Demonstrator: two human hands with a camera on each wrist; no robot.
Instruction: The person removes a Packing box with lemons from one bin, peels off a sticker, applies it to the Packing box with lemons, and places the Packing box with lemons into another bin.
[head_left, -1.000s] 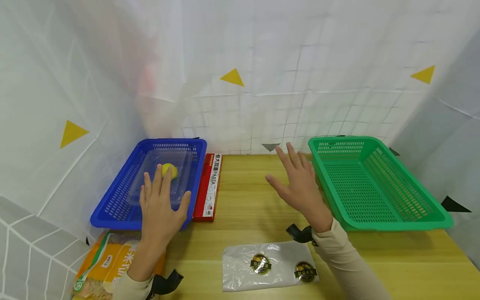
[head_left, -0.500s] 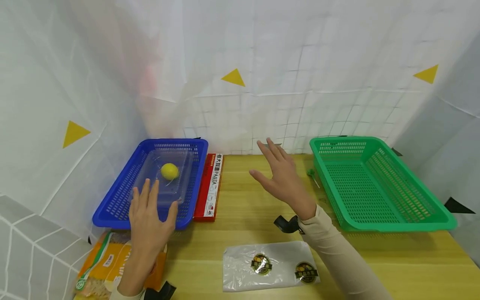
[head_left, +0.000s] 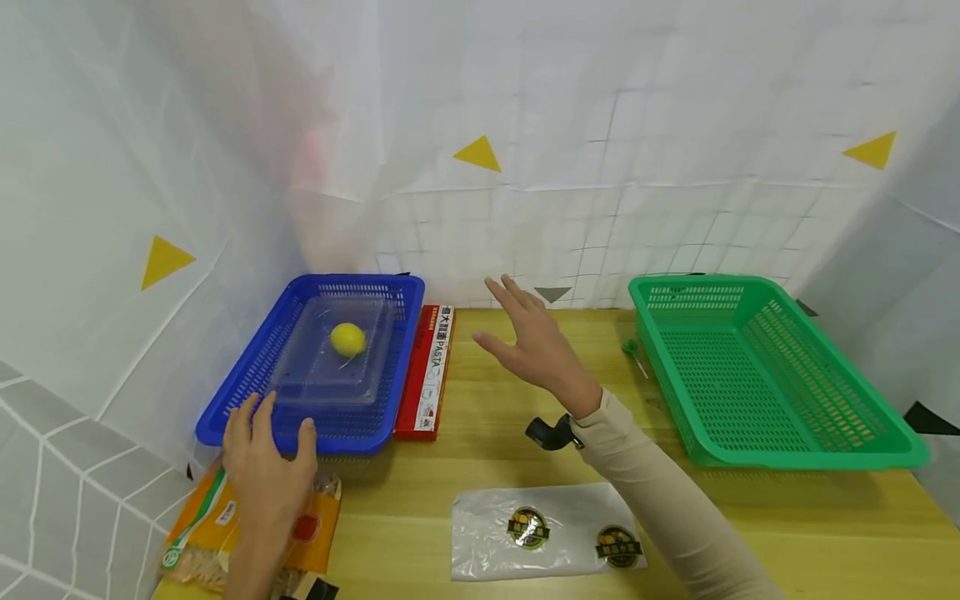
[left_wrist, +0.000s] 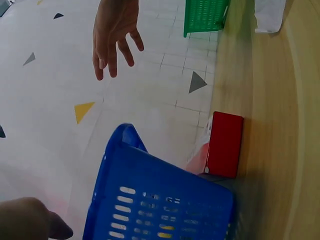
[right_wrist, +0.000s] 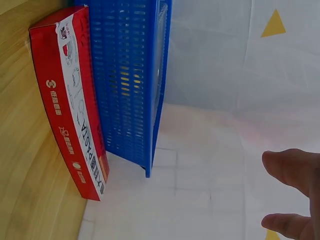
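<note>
My left hand [head_left: 266, 454] hovers with fingers spread at the near rim of the blue basket [head_left: 240, 392], above an orange food bag [head_left: 206, 529], and holds nothing. Inside the basket lies a clear plastic box [head_left: 330, 367] with a yellow lemon [head_left: 348, 338] in it. My right hand [head_left: 528, 346] floats open over the wooden table [head_left: 510, 450], a little to the right of the red pasta box [head_left: 427, 375]. In the right wrist view the pasta box [right_wrist: 70, 110] lies against the blue basket [right_wrist: 127, 80]. The left wrist view shows the blue basket [left_wrist: 155, 200] and the right hand [left_wrist: 114, 35] beyond it.
A green basket [head_left: 757, 375] stands at the right of the table, with a small green stick [head_left: 633, 354] beside its left wall. A clear bag with two round labels [head_left: 543, 529] lies at the front. White gridded sheets wall in the table.
My left hand has drawn back from over the clear box to the basket's near rim. My right hand has swung left, away from the green basket toward the pasta box.
</note>
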